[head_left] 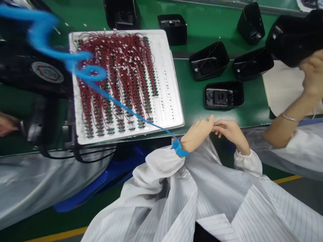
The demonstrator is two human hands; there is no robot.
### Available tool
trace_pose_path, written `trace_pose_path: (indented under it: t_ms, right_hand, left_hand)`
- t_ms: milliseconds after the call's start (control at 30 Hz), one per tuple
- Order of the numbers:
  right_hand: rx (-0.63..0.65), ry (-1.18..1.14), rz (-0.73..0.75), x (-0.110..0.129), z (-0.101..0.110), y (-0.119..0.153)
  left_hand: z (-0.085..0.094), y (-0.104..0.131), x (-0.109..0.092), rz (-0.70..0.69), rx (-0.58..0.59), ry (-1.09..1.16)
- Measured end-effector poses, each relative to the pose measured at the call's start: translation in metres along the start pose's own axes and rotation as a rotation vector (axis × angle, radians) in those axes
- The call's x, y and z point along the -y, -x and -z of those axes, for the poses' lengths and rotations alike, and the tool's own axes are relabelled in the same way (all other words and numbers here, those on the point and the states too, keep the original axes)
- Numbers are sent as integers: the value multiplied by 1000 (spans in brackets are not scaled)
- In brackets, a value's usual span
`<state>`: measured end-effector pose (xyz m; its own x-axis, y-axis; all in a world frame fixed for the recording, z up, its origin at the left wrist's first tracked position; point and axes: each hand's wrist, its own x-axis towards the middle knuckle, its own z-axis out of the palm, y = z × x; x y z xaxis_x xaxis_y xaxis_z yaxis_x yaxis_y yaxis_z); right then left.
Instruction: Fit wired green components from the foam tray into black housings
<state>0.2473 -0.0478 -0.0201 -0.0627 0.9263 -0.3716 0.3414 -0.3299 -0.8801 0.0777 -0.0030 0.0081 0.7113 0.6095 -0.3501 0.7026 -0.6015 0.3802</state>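
My left hand (pixel 198 135) and my right hand (pixel 229 133) meet at the front edge of the green bench. Both have their fingers drawn together, tips touching or nearly so. Whatever lies between the fingertips, if anything, is hidden. A blue wrist strap (pixel 179 148) circles my left wrist, and its blue cord (pixel 131 112) stretches up to the left in coils. Just beyond my hands lies an open black plastic housing (pixel 224 94) with a moulded inside. To the left, a white foam tray (pixel 168 101) carries rows of small green circuit boards with dark red wires (pixel 118 64).
More black housings (pixel 209 62) stand along the bench (pixel 191 111), some with thin wires. At the right, a co-worker's hand (pixel 314 72) is at a large black housing (pixel 295 38). Another person's hand (pixel 8 124) shows at far left, beside a black bag-like object (pixel 35 72).
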Motion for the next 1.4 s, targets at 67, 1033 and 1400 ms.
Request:
trace_pose_path:
  t_ms: [67, 1033, 1400]
  right_hand:
    - [-54, 27, -13, 3, 2, -3]
    - [-266, 744, 458, 37, 35, -68]
    - [-263, 1011, 412, 15, 37, -125]
  left_hand:
    - [-1, -4, 2, 17, -36, 11]
    - [-45, -66, 46, -48, -729, 848]
    - [-56, -74, 45, 79, -571, 475]
